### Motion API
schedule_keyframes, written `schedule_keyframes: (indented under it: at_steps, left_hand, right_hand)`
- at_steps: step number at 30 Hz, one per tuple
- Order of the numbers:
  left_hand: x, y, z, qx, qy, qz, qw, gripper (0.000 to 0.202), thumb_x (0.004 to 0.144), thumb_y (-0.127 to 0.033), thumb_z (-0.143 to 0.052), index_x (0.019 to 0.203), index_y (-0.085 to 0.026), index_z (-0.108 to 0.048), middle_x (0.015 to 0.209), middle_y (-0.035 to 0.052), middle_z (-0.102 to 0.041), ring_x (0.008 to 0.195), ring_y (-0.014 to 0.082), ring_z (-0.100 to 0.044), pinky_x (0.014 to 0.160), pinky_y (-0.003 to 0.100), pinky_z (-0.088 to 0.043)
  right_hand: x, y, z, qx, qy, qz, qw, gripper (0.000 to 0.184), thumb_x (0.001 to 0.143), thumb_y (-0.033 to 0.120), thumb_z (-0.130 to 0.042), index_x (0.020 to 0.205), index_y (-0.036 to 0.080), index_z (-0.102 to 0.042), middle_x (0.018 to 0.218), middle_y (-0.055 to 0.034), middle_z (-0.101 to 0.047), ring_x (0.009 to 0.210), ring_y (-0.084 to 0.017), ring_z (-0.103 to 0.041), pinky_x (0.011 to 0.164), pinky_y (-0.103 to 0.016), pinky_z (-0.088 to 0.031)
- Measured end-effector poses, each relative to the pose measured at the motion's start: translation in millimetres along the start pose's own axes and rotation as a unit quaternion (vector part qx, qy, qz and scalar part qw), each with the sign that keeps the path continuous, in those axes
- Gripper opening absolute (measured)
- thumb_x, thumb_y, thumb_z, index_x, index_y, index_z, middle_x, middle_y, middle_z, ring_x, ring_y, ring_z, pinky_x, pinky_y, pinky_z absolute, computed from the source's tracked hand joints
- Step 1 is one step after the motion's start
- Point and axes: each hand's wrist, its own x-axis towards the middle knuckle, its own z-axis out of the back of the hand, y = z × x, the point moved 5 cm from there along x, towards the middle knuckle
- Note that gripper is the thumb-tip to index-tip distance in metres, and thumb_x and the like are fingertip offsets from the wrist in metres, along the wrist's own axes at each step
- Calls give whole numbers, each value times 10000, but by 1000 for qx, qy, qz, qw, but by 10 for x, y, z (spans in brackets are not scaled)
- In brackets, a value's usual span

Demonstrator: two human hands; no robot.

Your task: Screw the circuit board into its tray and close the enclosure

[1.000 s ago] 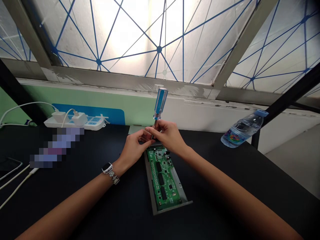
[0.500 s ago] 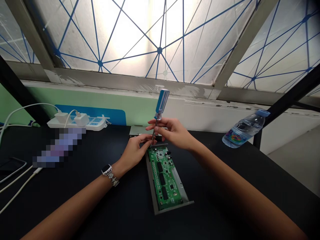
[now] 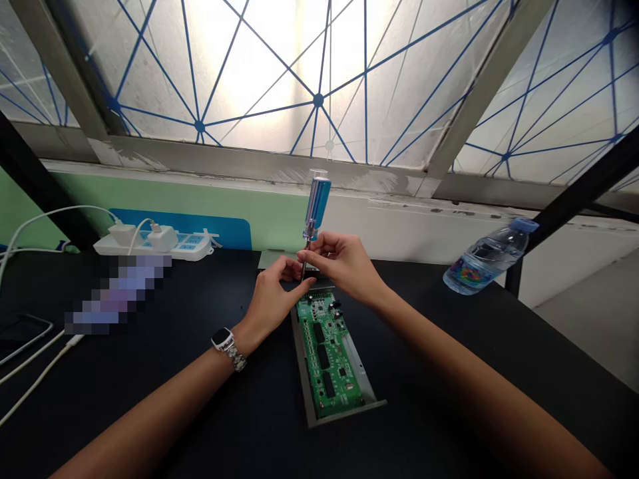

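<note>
A screwdriver (image 3: 317,203) with a clear and blue handle stands nearly upright, tilted a little, over the far left corner of a green circuit board (image 3: 332,349). My right hand (image 3: 344,263) is closed on its metal shaft just below the handle, thumb and fingers pinching it. My left hand (image 3: 274,293) is at that same corner. Its thumb reaches across the board's far end, apart from the curled fingers, and the lower shaft runs between them. The screwdriver's tip is hidden behind the left thumb. The board lies in a grey metal tray (image 3: 349,418) on the black table.
Behind the board is a flat metal piece (image 3: 268,259). A water bottle (image 3: 486,259) leans at the right against a black post. Left are a white power strip (image 3: 194,249) with plugs, a phone-like device (image 3: 24,336), white cables and a blurred patch. A window stands behind.
The screwdriver has turned and moved slightly left, its handle now more blue to the right. My left thumb has spread away from its fingers; my right fingers have curled in on the shaft.
</note>
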Motion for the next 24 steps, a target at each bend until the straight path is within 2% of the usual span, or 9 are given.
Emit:
schedule_keyframes:
  at_steps: [5, 9, 12, 15, 19, 24]
  left_hand:
    - [11, -1, -7, -6, -5, 7, 1000, 253, 827, -364, -778, 792, -189, -598, 747, -9, -647, 701, 153, -631, 682, 281, -507]
    - [14, -8, 16, -40, 11, 23, 999, 224, 814, -356, -784, 784, -175, -656, 755, 15, -690, 714, 173, -658, 695, 295, -519]
    - [10, -8, 24, -71, 41, 40, 996, 190, 817, -337, -774, 806, -161, -704, 812, 53, -741, 788, 219, -709, 751, 326, -548]
    - [7, -28, 29, -89, 74, 49, 992, 172, 842, -326, -745, 835, -154, -746, 877, 79, -784, 861, 251, -741, 805, 344, -566]
    - [14, -68, 24, -101, 111, 38, 988, 178, 898, -302, -683, 945, -163, -783, 950, 76, -808, 937, 254, -756, 851, 335, -580]
    - [12, -62, -3, -98, 141, 24, 985, 224, 952, -283, -612, 1057, -172, -775, 1055, 75, -802, 1014, 248, -749, 924, 350, -576]
  right_hand:
    - [-15, -33, -19, -7, -33, 0, 999, 334, 802, 437, -793, 738, 184, -584, 692, 5, -602, 618, -120, -521, 577, -267, -442]
    - [-10, -24, -20, 1, -36, -7, 999, 360, 774, 452, -817, 729, 185, -580, 681, 18, -585, 614, -115, -507, 572, -264, -429]
    - [8, -1, -14, 9, -9, -27, 1000, 371, 749, 467, -834, 770, 177, -605, 722, 4, -625, 652, -129, -563, 607, -274, -474]
    - [25, 40, 21, -11, 17, -33, 999, 339, 755, 429, -838, 870, 160, -669, 853, -34, -693, 706, -137, -610, 630, -276, -508]
    - [26, 63, 52, 3, 68, -45, 997, 317, 811, 358, -799, 1030, 145, -712, 1056, -90, -739, 783, -149, -670, 651, -274, -561]
    - [12, 50, 40, 55, 128, -68, 988, 317, 887, 324, -719, 1144, 138, -709, 1118, -107, -750, 735, -130, -691, 644, -285, -603]
